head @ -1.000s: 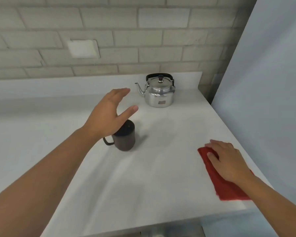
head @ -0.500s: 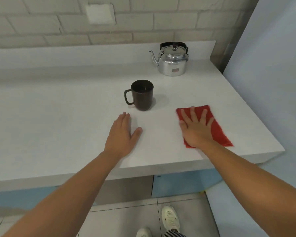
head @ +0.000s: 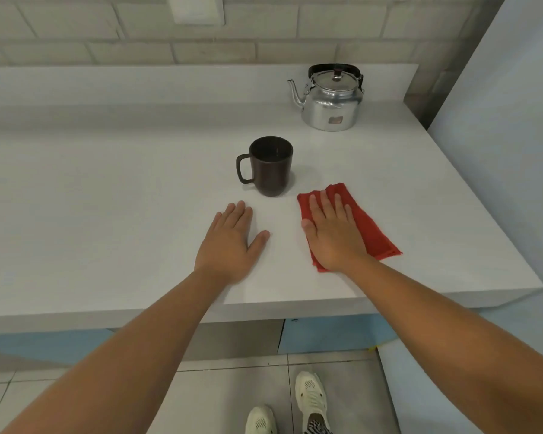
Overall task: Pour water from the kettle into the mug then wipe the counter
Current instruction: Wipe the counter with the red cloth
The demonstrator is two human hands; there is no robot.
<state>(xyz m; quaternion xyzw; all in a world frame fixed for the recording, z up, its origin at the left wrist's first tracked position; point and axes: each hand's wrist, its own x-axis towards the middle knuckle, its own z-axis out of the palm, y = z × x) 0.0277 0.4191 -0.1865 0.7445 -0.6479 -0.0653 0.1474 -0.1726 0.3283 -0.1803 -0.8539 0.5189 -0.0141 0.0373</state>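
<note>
Both hands lie flat and spread on the white counter (head: 107, 198): the left hand (head: 229, 242) rests palm-down on the bare surface holding nothing, and the right hand (head: 333, 233) presses open-fingered on the red cloth (head: 370, 227), pinning rather than gripping it. The dark mug (head: 271, 166) stands upright just beyond the hands, handle to the left; whether it holds water cannot be told. The metal kettle (head: 331, 101) sits well apart near the back wall, lid on, spout toward the mug. The wiping looks to be the step in hand, and the risk is the mug: the cloth's far corner lies near its base, so a forward or leftward sweep could knock it and spill it.
</note>
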